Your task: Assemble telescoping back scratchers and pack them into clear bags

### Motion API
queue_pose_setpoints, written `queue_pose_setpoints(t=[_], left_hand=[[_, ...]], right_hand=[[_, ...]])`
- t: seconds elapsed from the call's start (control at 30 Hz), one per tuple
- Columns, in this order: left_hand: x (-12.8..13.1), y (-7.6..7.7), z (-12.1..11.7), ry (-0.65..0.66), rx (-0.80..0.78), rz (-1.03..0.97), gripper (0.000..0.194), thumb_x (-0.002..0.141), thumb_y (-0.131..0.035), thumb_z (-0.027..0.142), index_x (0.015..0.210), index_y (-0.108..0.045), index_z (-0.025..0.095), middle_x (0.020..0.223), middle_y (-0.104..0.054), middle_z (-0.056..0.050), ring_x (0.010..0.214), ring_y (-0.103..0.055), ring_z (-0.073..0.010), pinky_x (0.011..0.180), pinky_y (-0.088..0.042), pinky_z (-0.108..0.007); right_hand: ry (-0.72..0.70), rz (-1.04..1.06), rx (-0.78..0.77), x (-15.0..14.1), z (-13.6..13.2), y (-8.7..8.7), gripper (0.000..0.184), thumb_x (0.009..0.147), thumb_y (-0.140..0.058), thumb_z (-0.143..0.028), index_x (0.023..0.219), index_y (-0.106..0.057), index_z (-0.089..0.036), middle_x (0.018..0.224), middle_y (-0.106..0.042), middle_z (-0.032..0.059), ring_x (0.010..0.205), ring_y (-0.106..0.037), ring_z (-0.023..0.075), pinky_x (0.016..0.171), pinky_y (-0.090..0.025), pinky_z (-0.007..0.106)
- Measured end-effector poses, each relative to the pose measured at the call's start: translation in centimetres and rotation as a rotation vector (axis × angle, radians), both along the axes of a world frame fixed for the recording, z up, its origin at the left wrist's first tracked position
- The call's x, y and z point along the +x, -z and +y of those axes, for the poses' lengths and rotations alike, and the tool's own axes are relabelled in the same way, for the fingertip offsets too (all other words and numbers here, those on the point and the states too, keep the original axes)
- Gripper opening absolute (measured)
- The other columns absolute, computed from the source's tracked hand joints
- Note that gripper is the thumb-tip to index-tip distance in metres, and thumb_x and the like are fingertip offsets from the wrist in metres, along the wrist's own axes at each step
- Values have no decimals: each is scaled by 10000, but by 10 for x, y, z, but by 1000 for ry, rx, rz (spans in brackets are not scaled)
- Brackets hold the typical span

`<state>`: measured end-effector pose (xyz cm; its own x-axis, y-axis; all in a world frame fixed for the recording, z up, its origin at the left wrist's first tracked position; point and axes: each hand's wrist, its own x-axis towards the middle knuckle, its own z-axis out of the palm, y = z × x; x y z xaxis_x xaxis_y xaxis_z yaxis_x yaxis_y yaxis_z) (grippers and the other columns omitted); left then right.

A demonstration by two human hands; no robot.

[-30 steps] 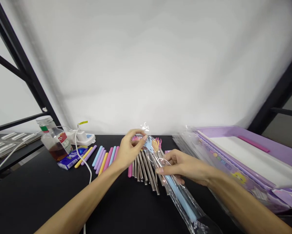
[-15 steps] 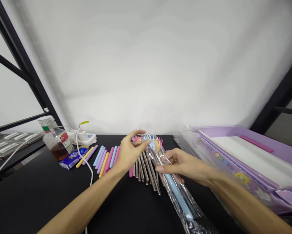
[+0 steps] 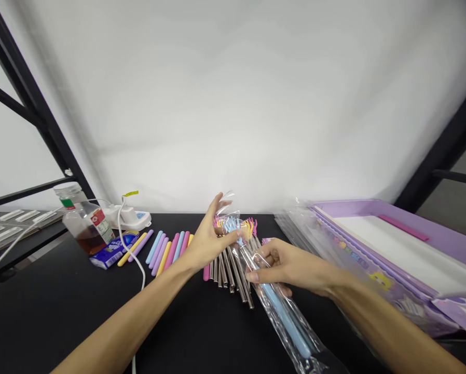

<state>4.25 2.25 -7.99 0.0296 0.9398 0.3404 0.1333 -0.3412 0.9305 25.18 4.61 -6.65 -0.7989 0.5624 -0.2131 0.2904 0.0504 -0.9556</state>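
Observation:
A long clear plastic sleeve (image 3: 291, 327) lies slanted on the black table (image 3: 54, 311), with a blue-handled metal stick (image 3: 285, 319) inside it. My right hand (image 3: 285, 267) grips the sleeve and stick at mid-length. My left hand (image 3: 207, 239) pinches the sleeve's open top end around the blue hand-shaped head (image 3: 233, 226). Under both hands lies a row of several metal sticks (image 3: 229, 270) with coloured hand-shaped heads.
Several pastel handle sleeves (image 3: 165, 249) lie left of the metal sticks. Further left stand a bottle of brown liquid (image 3: 83, 221), a blue packet (image 3: 114, 252), a white power strip (image 3: 129, 218) and its cable. A purple tray (image 3: 396, 244) and stacked clear bags (image 3: 306, 228) sit right.
My left hand has opened its fingers a little and lifted the sleeve's top edge. The blue head sits slightly deeper in the sleeve. My right hand has barely moved.

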Motion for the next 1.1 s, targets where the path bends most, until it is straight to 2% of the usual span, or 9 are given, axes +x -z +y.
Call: queue_pose_setpoints(t=[0.2,0.27,0.37,0.43,0.5,0.67,0.87,1.0,1.1], left_hand=[[2,-2,-4,-76,95,111,955,836,-721,348,1522,-76,501,1551,-341,-119,479,-478,0,539,-550,-270],[2,-1,-5,-109,145,166,907,851,-708,364,1513,-102,492,1516,-399,-108,467,-488,-6,505,-521,-243],[1,2,-5,-163,186,198,643,868,-683,417,1417,-355,353,1430,-492,-94,562,-602,-62,564,-558,-249],[1,2,-4,-187,208,215,403,872,-672,434,1207,-550,247,1377,-527,-85,649,-652,-94,617,-577,-253],[2,1,-4,-206,218,229,305,862,-683,432,1055,-619,205,1332,-552,-77,705,-669,-112,645,-575,-250],[3,-3,-2,-221,95,155,549,819,-737,402,1313,-536,274,1337,-559,-77,663,-587,-68,664,-545,-248],[-4,-1,2,-56,71,28,750,815,-743,310,1464,-375,387,1504,-386,-64,738,-570,-47,723,-542,-240],[-4,-2,3,-40,35,-91,812,775,-788,306,1470,-370,356,1526,-345,-95,741,-588,-53,703,-567,-245],[-2,-3,4,-53,-4,-172,851,745,-820,308,1470,-374,314,1541,-321,-115,718,-603,-49,679,-595,-251]], right_hand=[[4,7,-23,0,2,3,364,742,-806,-430,669,-616,-128,704,-696,49,450,-465,61,432,-350,204],[17,28,-34,0,2,4,348,753,-795,-424,679,-633,-125,694,-701,57,447,-470,63,426,-342,199],[60,44,-50,0,2,3,329,755,-793,-413,691,-654,-122,683,-700,56,437,-453,55,422,-331,195],[72,44,-49,0,1,2,334,747,-798,-415,686,-659,-117,684,-701,59,426,-439,51,416,-319,199],[52,47,-33,0,1,0,342,746,-798,-423,685,-665,-114,687,-697,63,433,-448,58,413,-318,204],[30,73,26,0,1,1,313,746,-810,-410,693,-669,-135,574,-561,-11,475,-444,79,450,-364,215],[1,60,15,1,0,3,406,704,-840,-457,641,-586,-146,559,-465,-46,489,-401,75,457,-364,223],[21,62,19,0,2,3,462,766,-752,-586,751,-651,-135,604,-564,-2,471,-446,80,443,-369,221],[246,8,83,5,13,1,596,885,-500,-711,878,-670,-140,733,-676,80,480,-533,120,467,-420,263]])
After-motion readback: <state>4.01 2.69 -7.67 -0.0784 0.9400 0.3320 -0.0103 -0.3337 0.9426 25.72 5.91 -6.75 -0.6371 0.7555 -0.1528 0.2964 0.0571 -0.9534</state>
